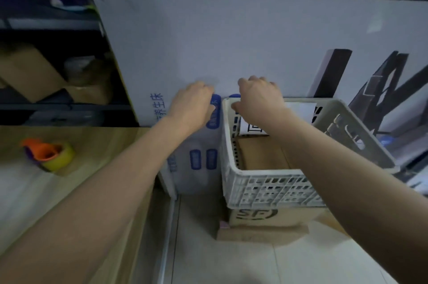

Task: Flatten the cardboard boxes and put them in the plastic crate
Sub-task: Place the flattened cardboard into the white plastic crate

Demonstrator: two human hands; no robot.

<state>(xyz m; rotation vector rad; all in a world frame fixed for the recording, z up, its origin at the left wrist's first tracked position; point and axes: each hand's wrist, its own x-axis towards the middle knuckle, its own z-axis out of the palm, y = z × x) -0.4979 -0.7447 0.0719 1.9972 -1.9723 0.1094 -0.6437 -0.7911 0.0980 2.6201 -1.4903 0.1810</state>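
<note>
The big white cardboard (231, 40) looks light, stiff and wide; hold its edges. The left hand (192, 105) and right hand (259, 98) reach it; I cannot tell if they grip.

Single wide head view, forward and down, close over the plastic crate (266, 186), background dim, perhaps shelving (58, 107).

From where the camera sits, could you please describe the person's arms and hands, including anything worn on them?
The left hand and right hand are bare: no gloves, and no watch, bracelet or ring shows, though the picture is a little blurred. Both arms are uncovered as far up as the frame reaches, with no sleeve in view.
</note>
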